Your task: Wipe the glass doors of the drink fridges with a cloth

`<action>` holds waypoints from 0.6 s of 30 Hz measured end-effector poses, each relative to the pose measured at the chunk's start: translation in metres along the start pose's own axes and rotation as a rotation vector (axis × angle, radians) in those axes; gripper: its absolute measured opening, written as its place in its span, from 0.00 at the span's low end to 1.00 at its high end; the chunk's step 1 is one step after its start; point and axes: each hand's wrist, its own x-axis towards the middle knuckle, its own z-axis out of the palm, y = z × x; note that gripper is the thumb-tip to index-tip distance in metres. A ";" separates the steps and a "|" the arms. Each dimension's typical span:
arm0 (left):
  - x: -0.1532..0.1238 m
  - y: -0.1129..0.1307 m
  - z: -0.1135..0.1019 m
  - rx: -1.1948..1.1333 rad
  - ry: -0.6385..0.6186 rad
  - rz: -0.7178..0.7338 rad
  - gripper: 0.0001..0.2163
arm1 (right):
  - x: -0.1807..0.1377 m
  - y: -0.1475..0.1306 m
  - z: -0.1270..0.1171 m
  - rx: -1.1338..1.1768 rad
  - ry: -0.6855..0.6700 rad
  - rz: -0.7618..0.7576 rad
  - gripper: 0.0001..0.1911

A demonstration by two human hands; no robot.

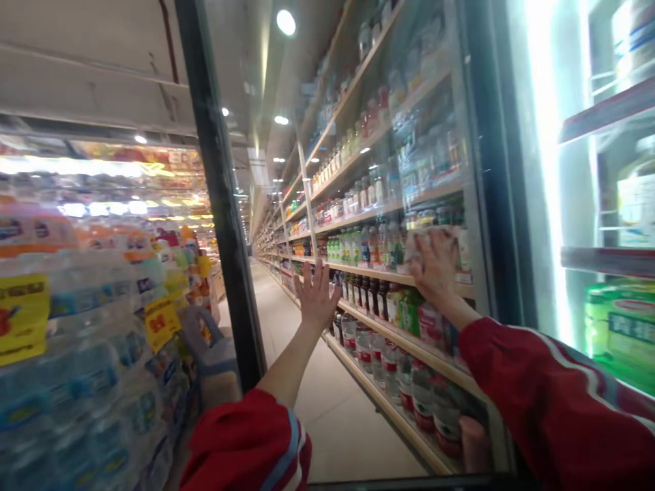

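Observation:
A glass cooler door [353,232] in a dark frame stands in front of me, swung out from the lit cabinet. My left hand [317,298] is raised at the glass with its fingers spread and nothing in it. Higher and to the right, my right hand [437,266] presses a pale, crumpled cloth [413,247] to the pane. Most of the cloth is hidden under the palm and fingers. Both arms reach forward in red sleeves with pale stripes.
At right, the lit cooler holds a green bottle pack [627,327] and white-labelled bottles on shelves. Stacked water bottles [82,382] with yellow price signs [162,322] stand at left. Long shelves of bottles [371,293] and a pale floor [317,402] show in the glass.

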 end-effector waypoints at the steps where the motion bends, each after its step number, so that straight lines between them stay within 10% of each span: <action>1: 0.000 0.000 0.000 -0.010 -0.001 -0.001 0.26 | -0.001 -0.008 0.001 0.002 -0.046 -0.090 0.25; 5: 0.001 -0.001 -0.001 -0.027 0.003 -0.001 0.26 | -0.003 -0.015 -0.002 0.014 -0.121 -0.243 0.23; 12: 0.003 0.001 -0.004 -0.090 -0.018 -0.023 0.26 | 0.011 0.005 0.000 -0.027 0.071 0.186 0.27; 18: 0.004 -0.002 -0.006 -0.080 -0.027 0.005 0.26 | -0.003 -0.053 0.010 0.031 -0.126 -0.253 0.23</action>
